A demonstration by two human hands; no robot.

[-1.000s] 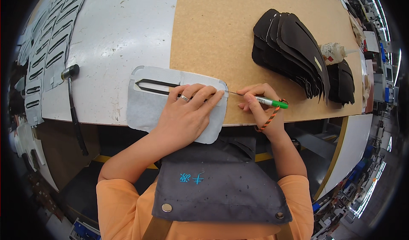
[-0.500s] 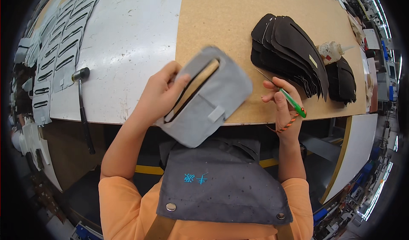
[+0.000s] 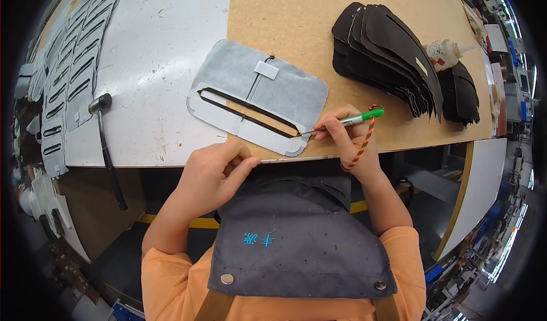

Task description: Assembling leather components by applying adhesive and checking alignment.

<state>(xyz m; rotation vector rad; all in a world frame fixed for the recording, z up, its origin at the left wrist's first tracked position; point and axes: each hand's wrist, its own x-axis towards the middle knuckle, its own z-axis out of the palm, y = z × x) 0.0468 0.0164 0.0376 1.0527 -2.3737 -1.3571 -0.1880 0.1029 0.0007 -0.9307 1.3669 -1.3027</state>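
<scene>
- Clamped between thumb and fingers, the green-ended tool (image 3: pixel 371 115) sits in the right hand (image 3: pixel 350 141), its thin metal point right at the right end of the long slot (image 3: pixel 250 112); whether it touches, I can't tell!
- Left hand (image 3: pixel 216 170) curls near the table's front edge, off the work; whether those fingers pinch anything, I can't tell.
- And the grey panel (image 3: pixel 228 62) lies flat on the table (image 3: pixel 285 13) near that edge, slot on the near side, small white tab (image 3: pixel 266 69) beyond it.
- Danger one: no hand pins the panel, so a sideways push from the point could swivel it.
- Danger two: press too hard and that point might overshoot the slot's end, scratching or piercing the grey material.
- Watch the striped cord (image 3: pixel 365 147) looping by the right wrist! Any snag could jerk the tool.
- One corner lies close to the edge; a stray pull towards the body could leave it overhanging.
</scene>
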